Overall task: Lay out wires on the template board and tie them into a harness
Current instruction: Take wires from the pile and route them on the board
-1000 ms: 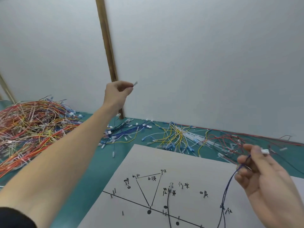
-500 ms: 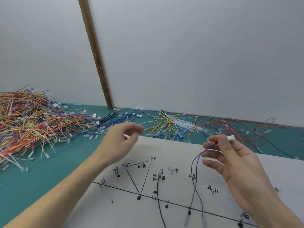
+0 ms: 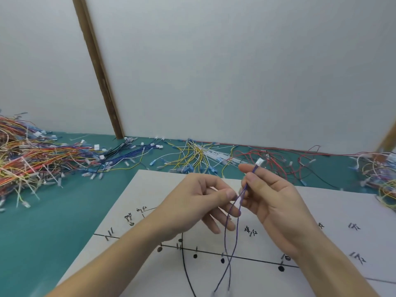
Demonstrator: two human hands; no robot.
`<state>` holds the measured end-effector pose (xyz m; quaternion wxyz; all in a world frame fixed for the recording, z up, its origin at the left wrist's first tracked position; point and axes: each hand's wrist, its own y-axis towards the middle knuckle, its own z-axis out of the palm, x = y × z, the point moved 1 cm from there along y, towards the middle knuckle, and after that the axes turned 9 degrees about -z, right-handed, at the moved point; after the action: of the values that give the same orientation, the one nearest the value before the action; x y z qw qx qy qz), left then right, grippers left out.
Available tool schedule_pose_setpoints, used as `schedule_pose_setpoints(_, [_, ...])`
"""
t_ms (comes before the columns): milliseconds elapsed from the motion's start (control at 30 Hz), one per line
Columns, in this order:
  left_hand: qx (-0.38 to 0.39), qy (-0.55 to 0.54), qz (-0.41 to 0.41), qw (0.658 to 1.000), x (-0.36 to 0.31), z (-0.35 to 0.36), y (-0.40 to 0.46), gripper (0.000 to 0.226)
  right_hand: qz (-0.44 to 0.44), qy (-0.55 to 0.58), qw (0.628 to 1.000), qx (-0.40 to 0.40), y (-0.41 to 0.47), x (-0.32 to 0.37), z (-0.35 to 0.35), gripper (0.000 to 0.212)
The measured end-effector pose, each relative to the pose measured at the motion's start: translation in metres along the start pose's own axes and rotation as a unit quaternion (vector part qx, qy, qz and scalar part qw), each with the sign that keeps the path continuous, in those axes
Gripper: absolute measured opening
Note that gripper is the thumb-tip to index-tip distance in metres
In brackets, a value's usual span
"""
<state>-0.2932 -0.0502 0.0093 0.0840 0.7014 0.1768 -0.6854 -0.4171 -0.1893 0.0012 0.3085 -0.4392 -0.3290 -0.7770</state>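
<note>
A second ago the left hand [image 3: 199, 202] was up high by the wall; now it has come down beside the right hand [image 3: 270, 198], over the white board [image 3: 137, 189]. The right hand pinches the purple wires [image 3: 233, 232] just under their little white plug [image 3: 260, 162]. The left thumb and finger pinch the same wires a bit lower. The two wires hang down and cross over the drawn lines on the board. I think the person is getting ready to lay them on the right line. A black wire [image 3: 184, 262] already curves on the board and could get tangled. Big piles of colored wires [image 3: 32, 159] sit on the green table [image 3: 53, 221] behind, well apart.
</note>
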Motion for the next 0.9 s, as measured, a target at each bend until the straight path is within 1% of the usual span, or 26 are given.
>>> schedule_pose_setpoints(67, [-0.020,0.033,0.019,0.999,0.000,-0.002,0.000,0.015,0.002,-0.014,1.000,0.010,-0.001,0.001,0.001,0.033])
schedule_pose_setpoints(200, [-0.022,0.003,0.041,0.999,0.005,0.005,-0.003,0.010,-0.007,-0.061,0.998,0.019,-0.003,0.001,0.003,0.034])
schedule_pose_setpoints(300, [-0.057,-0.010,0.049,0.997,0.014,0.009,-0.002,0.009,-0.008,-0.082,0.997,0.015,-0.005,-0.002,0.003,0.029])
schedule_pose_setpoints(367, [-0.062,-0.028,0.059,0.996,0.018,0.008,-0.003,0.007,-0.005,-0.076,0.997,0.015,-0.005,-0.003,0.003,0.027])
schedule_pose_setpoints(467, [-0.062,-0.075,0.069,0.993,0.021,0.006,-0.005,0.004,0.001,-0.055,0.998,0.031,-0.004,-0.004,0.002,0.029])
schedule_pose_setpoints(533, [-0.072,-0.093,0.071,0.991,0.023,0.008,-0.004,0.006,0.010,-0.050,0.997,0.049,-0.004,-0.007,0.003,0.030])
schedule_pose_setpoints(633, [-0.109,-0.094,0.095,0.985,0.026,0.010,-0.003,0.009,0.038,-0.053,0.994,0.084,-0.006,-0.011,0.005,0.028])
schedule_pose_setpoints(733, [-0.158,-0.076,0.107,0.979,0.027,0.010,-0.003,0.012,0.075,-0.019,0.990,0.118,-0.006,-0.009,0.004,0.029])
schedule_pose_setpoints(800, [-0.167,-0.071,0.112,0.977,0.029,0.012,-0.003,0.019,0.096,0.000,0.987,0.129,-0.007,-0.007,0.001,0.029])
schedule_pose_setpoints(900, [-0.159,-0.082,0.113,0.977,0.030,0.013,-0.002,0.025,0.127,0.016,0.982,0.141,-0.008,-0.008,0.000,0.028])
